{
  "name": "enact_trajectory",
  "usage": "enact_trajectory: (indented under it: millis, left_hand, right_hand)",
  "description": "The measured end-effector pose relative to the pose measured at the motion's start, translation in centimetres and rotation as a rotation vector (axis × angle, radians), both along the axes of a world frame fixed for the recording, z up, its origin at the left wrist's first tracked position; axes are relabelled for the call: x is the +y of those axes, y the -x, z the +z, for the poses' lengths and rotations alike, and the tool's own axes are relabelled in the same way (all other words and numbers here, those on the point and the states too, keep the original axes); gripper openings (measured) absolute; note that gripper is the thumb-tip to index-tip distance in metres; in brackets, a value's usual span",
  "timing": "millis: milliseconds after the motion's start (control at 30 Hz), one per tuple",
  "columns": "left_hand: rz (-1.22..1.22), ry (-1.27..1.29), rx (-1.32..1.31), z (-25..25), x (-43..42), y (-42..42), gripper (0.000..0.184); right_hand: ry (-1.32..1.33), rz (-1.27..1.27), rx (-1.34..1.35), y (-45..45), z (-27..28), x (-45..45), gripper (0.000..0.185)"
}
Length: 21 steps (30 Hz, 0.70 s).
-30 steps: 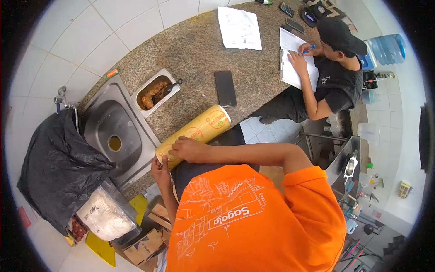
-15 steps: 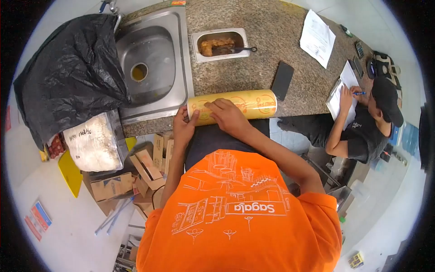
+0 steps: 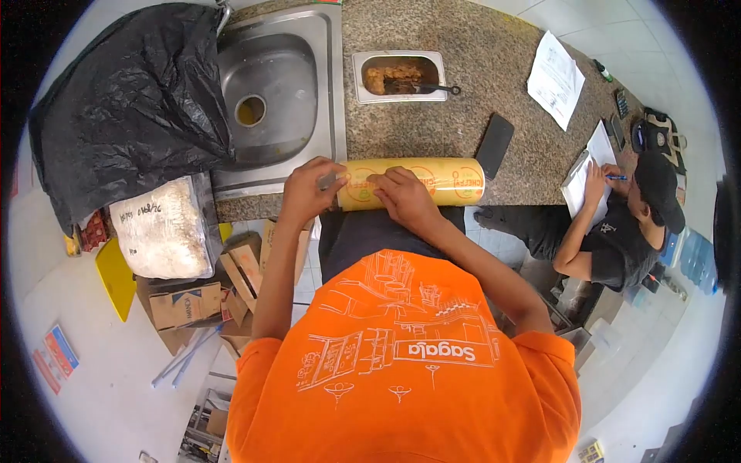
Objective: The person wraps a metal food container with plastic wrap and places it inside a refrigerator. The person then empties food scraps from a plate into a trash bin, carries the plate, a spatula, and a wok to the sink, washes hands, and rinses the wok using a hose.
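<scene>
A yellow roll of film with red print (image 3: 451,181) lies along the counter's front edge. My left hand (image 3: 311,187) is at the roll's left end, its fingers curled and pressed together; what they hold, if anything, is too small to tell. My right hand (image 3: 404,199) rests on top of the roll near its middle, fingers bent round it. Behind the roll stands a metal tray (image 3: 360,79) of brown food with a dark-handled utensil in it. A black phone (image 3: 495,147) lies beside the roll's right end.
The steel sink (image 3: 337,100) is at the left, next to a black plastic bag (image 3: 131,116) and a labelled clear bag (image 3: 158,231). At the right a person (image 3: 633,231) writes on papers. A printed sheet (image 3: 557,81) lies on the granite counter (image 3: 463,38). Cardboard (image 3: 185,306) is below.
The view has swung round, so the counter now runs across the top. My left hand has risen from under the roll's left end to beside it. My right hand stays on the roll.
</scene>
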State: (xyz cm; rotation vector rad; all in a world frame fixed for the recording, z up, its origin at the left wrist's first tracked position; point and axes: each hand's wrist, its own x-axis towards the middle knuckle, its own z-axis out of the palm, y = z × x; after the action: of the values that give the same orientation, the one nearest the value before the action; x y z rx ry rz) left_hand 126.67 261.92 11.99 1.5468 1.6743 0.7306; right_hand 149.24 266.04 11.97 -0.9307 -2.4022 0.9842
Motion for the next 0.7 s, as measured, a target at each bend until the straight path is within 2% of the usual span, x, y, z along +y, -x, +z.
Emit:
enact_trajectory:
  millis: [200,333,400,433,500,533,600,700]
  left_hand:
    - [-0.193,0.086,0.166,1.4,2.0,0.8,0.012]
    - [-0.274,0.046,0.204,1.6,2.9,0.9,0.011]
    - [-0.422,-0.068,0.322,1.1,3.2,1.0,0.008]
    - [-0.424,-0.068,0.324,0.8,3.1,0.8,0.008]
    - [-0.482,-0.061,0.496,0.0,2.8,0.5,0.007]
    - [-0.482,-0.062,0.5,-0.5,2.5,0.5,0.007]
    - [-0.484,-0.219,0.547,-0.6,2.1,0.4,0.008]
    - [-0.406,-0.114,0.447,0.7,2.1,0.6,0.007]
  right_hand:
    - [0.019,-0.019,-0.01,-0.1,0.0,-0.2,0.025]
    - [0.011,-0.025,-0.015,-0.1,0.3,-0.4,0.026]
    - [0.017,-0.03,-0.013,-0.1,0.3,-0.5,0.026]
    - [0.021,-0.031,-0.011,-0.1,0.2,-0.5,0.027]
    - [0.018,-0.035,-0.015,-0.1,0.2,-0.5,0.027]
    - [0.016,-0.04,-0.019,-0.1,0.2,-0.5,0.028]
    - [0.021,-0.047,-0.014,-0.1,0.2,-0.5,0.028]
    - [0.02,-0.062,-0.004,0.0,0.1,-0.4,0.029]
